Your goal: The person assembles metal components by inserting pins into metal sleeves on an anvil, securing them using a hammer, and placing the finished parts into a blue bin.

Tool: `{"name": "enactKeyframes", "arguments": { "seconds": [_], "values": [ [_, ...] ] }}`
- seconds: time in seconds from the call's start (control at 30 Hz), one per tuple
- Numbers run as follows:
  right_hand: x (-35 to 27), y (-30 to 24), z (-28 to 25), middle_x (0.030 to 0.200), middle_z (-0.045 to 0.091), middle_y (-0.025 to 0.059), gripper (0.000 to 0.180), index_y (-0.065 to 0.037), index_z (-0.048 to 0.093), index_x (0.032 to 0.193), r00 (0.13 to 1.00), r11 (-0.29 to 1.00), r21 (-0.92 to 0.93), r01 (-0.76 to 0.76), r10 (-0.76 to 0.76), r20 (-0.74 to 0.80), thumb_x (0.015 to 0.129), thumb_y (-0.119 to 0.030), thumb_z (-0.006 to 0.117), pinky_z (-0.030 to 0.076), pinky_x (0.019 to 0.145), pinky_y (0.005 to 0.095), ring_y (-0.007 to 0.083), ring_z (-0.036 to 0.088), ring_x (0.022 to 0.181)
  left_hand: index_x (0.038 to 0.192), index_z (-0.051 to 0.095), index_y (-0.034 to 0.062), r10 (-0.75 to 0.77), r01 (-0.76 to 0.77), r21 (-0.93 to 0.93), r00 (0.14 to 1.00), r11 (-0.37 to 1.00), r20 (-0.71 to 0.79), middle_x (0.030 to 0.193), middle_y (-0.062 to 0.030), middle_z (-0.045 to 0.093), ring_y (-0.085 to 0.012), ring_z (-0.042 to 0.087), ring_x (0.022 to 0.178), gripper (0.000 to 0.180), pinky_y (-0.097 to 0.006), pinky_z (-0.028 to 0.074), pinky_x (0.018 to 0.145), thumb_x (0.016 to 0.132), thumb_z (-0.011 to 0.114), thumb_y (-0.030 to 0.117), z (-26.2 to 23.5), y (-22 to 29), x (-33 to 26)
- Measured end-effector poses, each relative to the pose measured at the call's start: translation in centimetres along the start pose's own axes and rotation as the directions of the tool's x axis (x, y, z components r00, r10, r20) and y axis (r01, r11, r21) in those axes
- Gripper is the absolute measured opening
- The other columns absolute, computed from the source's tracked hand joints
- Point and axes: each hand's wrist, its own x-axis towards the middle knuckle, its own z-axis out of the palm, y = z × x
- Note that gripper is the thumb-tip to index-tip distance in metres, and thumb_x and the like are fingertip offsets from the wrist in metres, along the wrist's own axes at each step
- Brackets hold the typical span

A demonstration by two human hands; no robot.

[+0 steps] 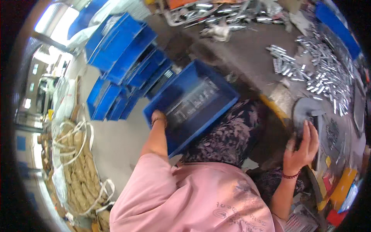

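A blue plastic bin [181, 133] lies tilted across my lap, with several small metal pieces [199, 98] blurred on its floor. My left hand [157, 117] is closed on the bin's left side; its fingertips are partly hidden. Over on the right, my right hand [303, 149] has its fingers stretched out and the thumb apart, with nothing visible in it. It is beside a grey rounded machine part [303, 108] on the bench, and I cannot tell whether the fingers touch it.
Blue bins [119, 50] are stacked at the upper left. Shiny metal tubes [328, 73] lie heaped on the grey bench [247, 50], with more metal parts [232, 15] at its far end. A brown woven sack [81, 170] with white straps stands at the left.
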Motion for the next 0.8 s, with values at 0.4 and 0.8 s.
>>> {"name": "enactKeyframes", "arguments": {
  "seconds": [0.4, 0.8],
  "values": [
    [1.2, -1.5, -0.1, 0.132, 0.065, 0.0116, 0.045, -0.011, 0.077, 0.122, 1.0, 0.989, 0.151, -0.003, 0.007, -0.027, 0.077, -0.017, 0.079, 0.049, 0.113, 0.0525, 0.0346, 0.065, 0.12, 0.135, 0.071, 0.0079, 0.046, -0.065, -0.073, 0.97, 0.995, -0.24, 0.146, -0.0149, 0.067, -0.0318, 0.064, 0.135, 0.039, -0.043, 0.053, 0.112, 0.103, 0.065, 0.029, -4.7, -5.4, -9.3],
    [1.1, -1.3, -1.3, 0.134, 0.064, 0.012, 0.058, -0.01, 0.074, 0.129, 0.997, 0.977, 0.202, -0.069, 0.075, -0.021, 0.072, -0.016, 0.083, 0.047, 0.116, 0.0507, 0.0335, 0.063, 0.123, 0.125, 0.074, 0.0106, 0.3, -0.987, 0.157, -0.159, -0.032, -0.941, 0.117, -0.0095, 0.072, -0.0236, 0.071, 0.101, 0.028, -0.034, 0.057, 0.088, 0.098, 0.072, 0.005, -26.5, 15.3, -36.9]
  ]
}}
